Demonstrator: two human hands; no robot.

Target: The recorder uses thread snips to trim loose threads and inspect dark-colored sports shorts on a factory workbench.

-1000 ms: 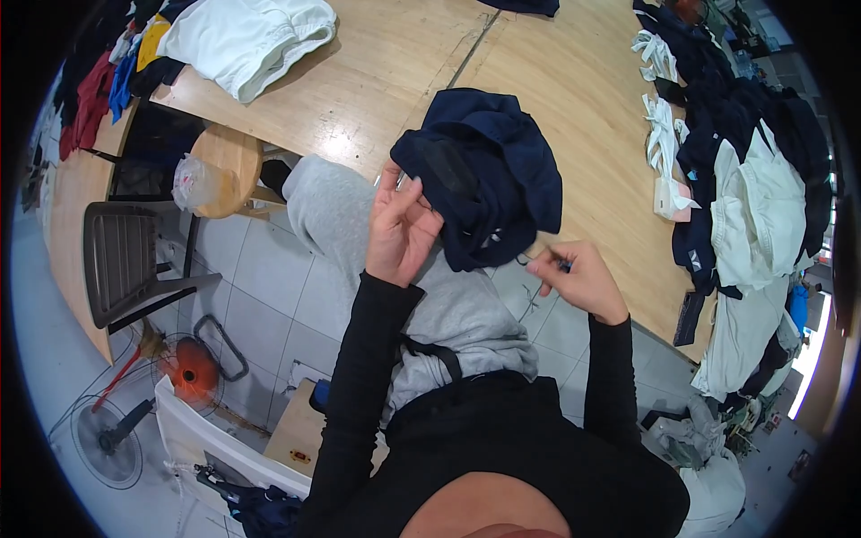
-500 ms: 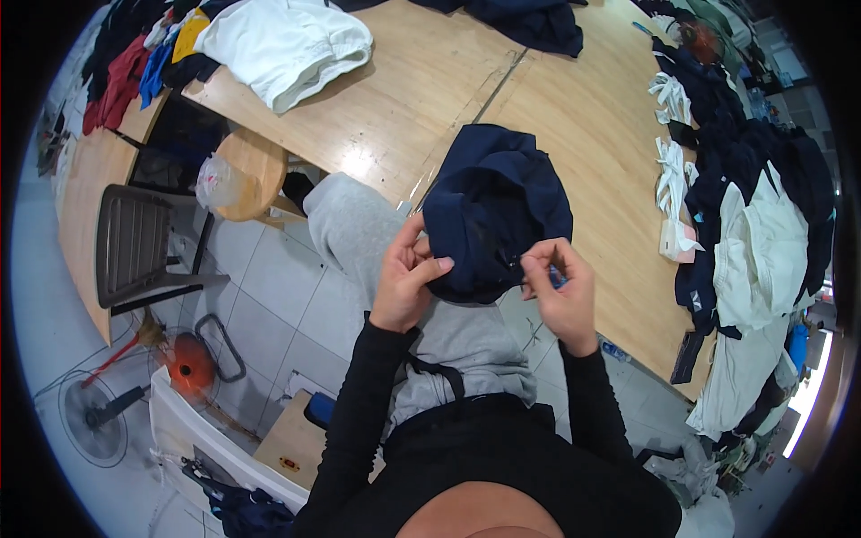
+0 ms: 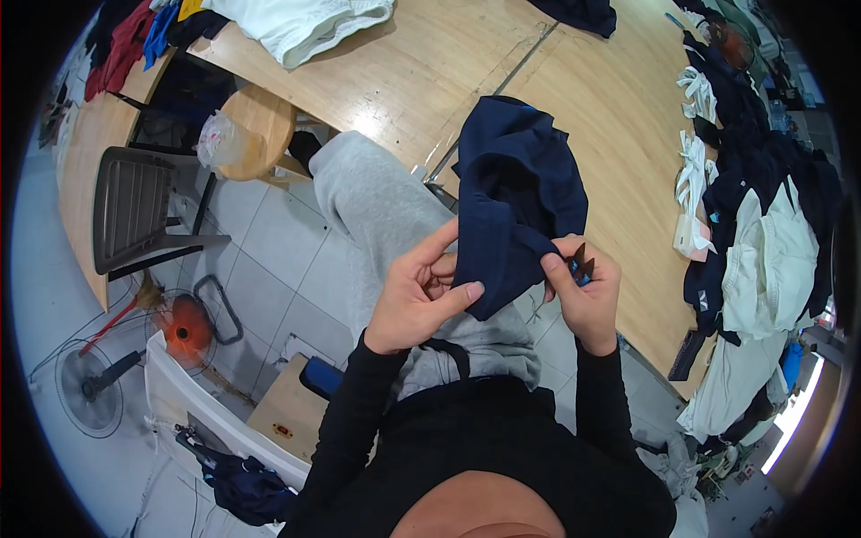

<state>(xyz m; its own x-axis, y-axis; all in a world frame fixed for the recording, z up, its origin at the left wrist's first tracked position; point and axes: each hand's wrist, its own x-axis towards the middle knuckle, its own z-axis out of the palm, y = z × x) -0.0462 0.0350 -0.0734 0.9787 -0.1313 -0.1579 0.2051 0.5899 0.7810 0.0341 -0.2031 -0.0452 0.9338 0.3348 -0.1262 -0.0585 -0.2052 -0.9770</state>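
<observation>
A navy garment (image 3: 517, 163) hangs bunched between my hands, over my lap and against the table edge; its folds form a hollow opening. My left hand (image 3: 420, 291) is closed on its near left edge, thumb on top and fingers behind the cloth. On the other side my right hand (image 3: 592, 300) pinches a narrow strip of the edge between thumb and finger. A small pair of thread snips (image 3: 582, 266) with dark pointed blades and a bit of blue is tucked in that same hand, partly hidden by the fingers.
The wooden table (image 3: 421, 81) carries white garments (image 3: 305, 27) and a dark pile (image 3: 735, 134) at the right. On the left are a stool (image 3: 260, 134) with a plastic bag, a grey chair (image 3: 134, 211) and a fan (image 3: 90, 387). A white bin (image 3: 206, 430) stands near my left elbow.
The cloth has been turned so a smoother side and a strip of its edge now show. My right hand has moved slightly right, and the snips' blades have come into sight.
</observation>
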